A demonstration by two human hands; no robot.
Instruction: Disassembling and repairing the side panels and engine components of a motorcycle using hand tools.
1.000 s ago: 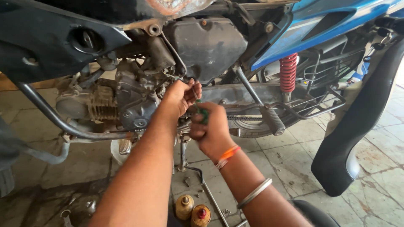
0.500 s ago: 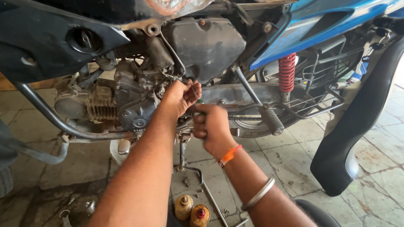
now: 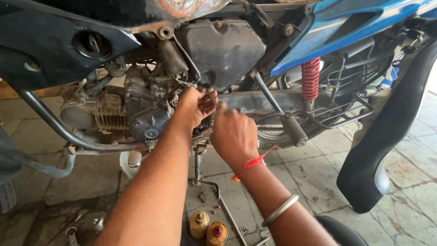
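Small metal part [image 3: 213, 99] sits at engine [image 3: 136, 111] side, just under black airbox [image 3: 223, 48], pinched in my left hand [image 3: 193, 107] fingertips. My right hand [image 3: 233, 134] just beside it, fingers curled tight toward same spot; what they grip, can't tell, knuckles block view. Risk as I see it: greasy fingers slip, part drops among loose bolts [image 3: 202, 197] on floor, gets lost. Two small oil bottles [image 3: 208, 225] near my arms, easy to knock. Stone tile floor [image 3: 318, 182] grimy, stained. Detached black seat [image 3: 387, 150] leans at right.

Stained stone-tile floor [image 3: 318, 182] is lying under everything, dark oily patches spreading at the lower left. Daylight seems to be coming in from the right edge [image 3: 432, 77], washing out that corner.
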